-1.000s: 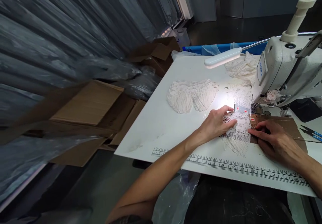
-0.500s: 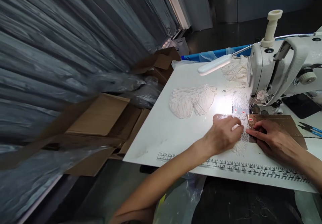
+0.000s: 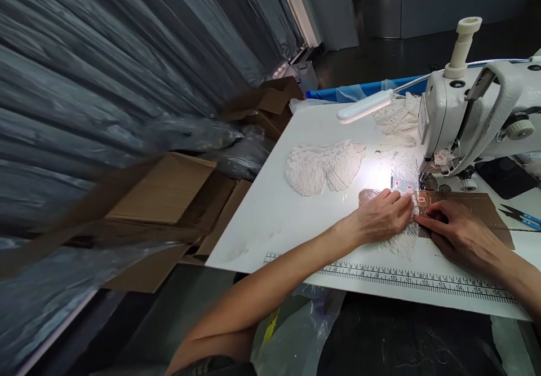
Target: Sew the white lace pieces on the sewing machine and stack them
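A strip of white lace [image 3: 400,245] lies under the needle end of a white sewing machine [image 3: 435,119]. My left hand [image 3: 384,216] rests on the strip with its fingers curled, gripping the lace from the left. From the right, my right hand [image 3: 459,230] reaches to the lace's edge, its thumb and forefinger closed there and the other fingers folded beneath. Under that hand is a brown plate [image 3: 486,209] on the machine bed. A clear guide with small red marks [image 3: 404,185] sits just in front of the presser foot. The fingertips partly hide the lace.
Ruffled lace pieces [image 3: 323,166] lie on the white table [image 3: 253,229] to the left, with more lace [image 3: 397,118] behind. Blue-handled snips [image 3: 522,218] and a dark flat object [image 3: 505,176] are at right. A lamp [image 3: 366,106] overhangs the table. Cardboard boxes [image 3: 163,190] stand left.
My left hand has shifted slightly right and up towards the needle, its fingers flatter over the lace. My right hand has stayed almost in place. The view has tilted slightly.
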Tool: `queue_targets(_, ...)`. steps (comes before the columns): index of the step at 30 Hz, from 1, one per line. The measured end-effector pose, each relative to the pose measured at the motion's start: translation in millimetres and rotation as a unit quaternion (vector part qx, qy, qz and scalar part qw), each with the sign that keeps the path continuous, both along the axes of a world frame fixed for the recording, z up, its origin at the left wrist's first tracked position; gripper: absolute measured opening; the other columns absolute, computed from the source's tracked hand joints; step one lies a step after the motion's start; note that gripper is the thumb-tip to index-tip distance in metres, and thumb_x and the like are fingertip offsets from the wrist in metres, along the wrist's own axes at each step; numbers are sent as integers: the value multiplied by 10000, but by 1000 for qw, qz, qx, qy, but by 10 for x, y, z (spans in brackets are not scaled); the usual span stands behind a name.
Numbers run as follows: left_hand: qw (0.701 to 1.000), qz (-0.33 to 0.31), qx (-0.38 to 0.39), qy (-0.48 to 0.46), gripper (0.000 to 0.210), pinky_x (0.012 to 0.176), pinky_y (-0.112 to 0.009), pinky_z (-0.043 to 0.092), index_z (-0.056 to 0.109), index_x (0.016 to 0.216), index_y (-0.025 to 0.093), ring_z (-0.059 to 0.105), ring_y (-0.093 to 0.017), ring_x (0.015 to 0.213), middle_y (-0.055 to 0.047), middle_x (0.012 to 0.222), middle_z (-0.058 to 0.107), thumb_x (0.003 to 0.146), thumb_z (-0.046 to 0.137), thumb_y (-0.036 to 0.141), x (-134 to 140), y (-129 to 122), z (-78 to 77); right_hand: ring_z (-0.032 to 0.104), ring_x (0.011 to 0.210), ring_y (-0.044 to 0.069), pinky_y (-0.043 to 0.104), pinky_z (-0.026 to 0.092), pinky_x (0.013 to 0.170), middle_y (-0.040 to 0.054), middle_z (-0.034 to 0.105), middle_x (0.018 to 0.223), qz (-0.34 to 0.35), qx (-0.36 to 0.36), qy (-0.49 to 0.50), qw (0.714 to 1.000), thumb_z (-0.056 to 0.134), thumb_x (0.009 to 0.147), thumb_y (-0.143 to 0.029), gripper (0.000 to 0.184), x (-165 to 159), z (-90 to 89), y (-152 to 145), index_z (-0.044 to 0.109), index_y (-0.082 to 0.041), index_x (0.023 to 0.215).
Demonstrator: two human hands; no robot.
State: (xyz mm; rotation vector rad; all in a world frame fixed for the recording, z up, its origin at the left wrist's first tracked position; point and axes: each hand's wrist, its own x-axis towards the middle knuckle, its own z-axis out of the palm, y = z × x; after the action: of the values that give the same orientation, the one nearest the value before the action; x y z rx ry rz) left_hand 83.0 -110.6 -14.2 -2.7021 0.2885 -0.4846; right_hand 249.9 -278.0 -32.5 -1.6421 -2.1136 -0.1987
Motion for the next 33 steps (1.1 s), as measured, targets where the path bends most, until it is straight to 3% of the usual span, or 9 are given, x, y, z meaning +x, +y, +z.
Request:
queue_targets(10, 998, 1, -63, 9, 312, 764, -359, 479, 629, 1141, 81, 608, -223, 915, -182, 1174, 661, 1061, 402, 280, -105, 1, -104, 620, 879, 242, 389, 546, 730, 129, 630, 1009, -6, -4, 4, 1000, 452, 998, -179, 304, 0, -11, -10, 698, -215, 1174)
queue_targets(17, 995, 27, -83, 46, 452, 708, -336, 427, 587, 1186, 52, 585, -211, 854, -132, 1066, 665, 1080, 311, 394, -44, 9, -15, 611, 873, 246, 388, 534, 716, 130, 632, 996, -1, -1, 1, 1000, 453, 993, -163, 299, -16, 34, -3, 698, -201, 1161)
queue_targets(24, 993, 34, -91, 72, 502, 806, -359, 428, 544, 1293, 28, 570, -253, 1007, -194, 1350, 584, 1083, 268, 391, -60, 19, 28, 608, 899, 245, 400, 544, 754, 128, 629, 1016, -7, -15, -3, 1000, 453, 1004, -185, 296, -2, 24, -12, 696, -211, 1172)
queue_targets(33, 980, 79, -150, 101, 450, 856, -389, 402, 623, 1208, 93, 554, -251, 984, -153, 1365, 606, 1075, 304, 381, 33, 15, 125, 620, 937, 251, 433, 572, 810, 119, 649, 1029, -18, -53, -5, 998, 423, 999, -201, 351, 63, 106, 52, 699, -258, 1207)
